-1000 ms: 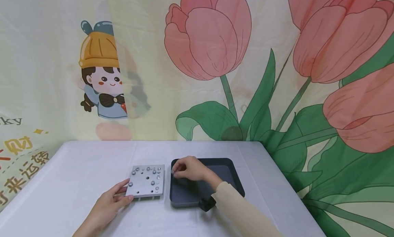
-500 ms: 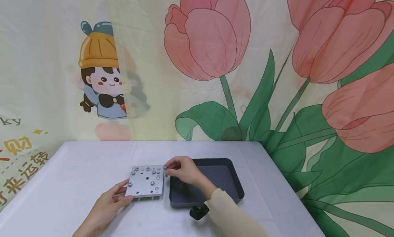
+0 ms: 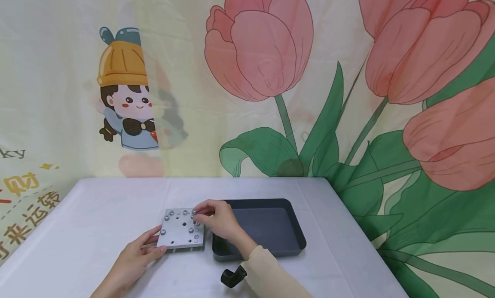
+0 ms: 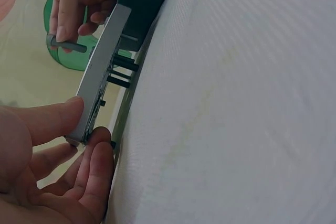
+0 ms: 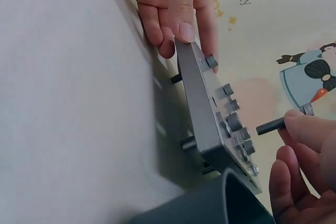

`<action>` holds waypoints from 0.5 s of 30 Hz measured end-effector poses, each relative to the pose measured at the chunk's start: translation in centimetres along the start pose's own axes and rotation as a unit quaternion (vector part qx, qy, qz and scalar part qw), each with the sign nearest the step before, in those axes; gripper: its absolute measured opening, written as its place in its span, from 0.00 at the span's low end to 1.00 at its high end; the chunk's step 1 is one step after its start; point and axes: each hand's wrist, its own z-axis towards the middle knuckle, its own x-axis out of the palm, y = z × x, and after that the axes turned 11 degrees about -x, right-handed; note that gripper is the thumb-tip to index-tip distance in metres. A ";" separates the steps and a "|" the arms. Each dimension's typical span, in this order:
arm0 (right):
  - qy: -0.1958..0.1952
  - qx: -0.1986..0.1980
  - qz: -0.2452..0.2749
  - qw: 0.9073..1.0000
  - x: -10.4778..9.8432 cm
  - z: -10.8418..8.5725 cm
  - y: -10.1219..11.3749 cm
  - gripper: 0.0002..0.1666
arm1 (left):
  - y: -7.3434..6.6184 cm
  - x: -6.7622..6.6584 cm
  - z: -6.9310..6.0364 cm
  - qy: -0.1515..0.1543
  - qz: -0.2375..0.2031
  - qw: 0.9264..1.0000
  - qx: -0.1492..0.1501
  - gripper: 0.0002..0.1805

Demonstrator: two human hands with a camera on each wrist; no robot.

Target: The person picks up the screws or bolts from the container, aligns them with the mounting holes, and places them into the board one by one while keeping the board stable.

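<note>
A silver metal plate [image 3: 174, 238] carries several socket-head bolts [image 5: 234, 122], some with threaded ends poking out beneath. My left hand [image 3: 137, 256] grips its near-left corner, the thumb on the top face and fingers underneath, and tilts it up off the cloth in the left wrist view. Over the far-right part of the plate, my right hand [image 3: 221, 220] pinches a loose bolt [image 5: 272, 125] between thumb and fingertips. That bolt's threaded end points toward the plate's top face with a gap between them. My right fingers hide part of the plate's right edge in the head view.
A dark grey tray [image 3: 267, 229] stands just right of the plate, its near-left wall close to my right forearm. A white cloth [image 3: 116, 207] covers the table. Behind it hangs a printed curtain [image 3: 185, 96]. A black wrist-worn device [image 3: 233, 277] juts from my right sleeve.
My right hand has moved left from over the tray's left edge to above the plate, carrying the bolt. The left hand and plate have stayed in place.
</note>
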 end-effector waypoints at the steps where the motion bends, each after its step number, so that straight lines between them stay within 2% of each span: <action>1: -0.001 -0.003 -0.001 1.000 0.2 0.1 0.0 0.09 | 0.0 0.0 0.0 0.002 -0.002 1.000 0.000 0.46; 15: 0.000 0.005 0.002 1.000 2.4 1.2 -0.5 0.11 | 0.0 -0.2 -0.1 0.004 0.005 1.000 0.000 0.47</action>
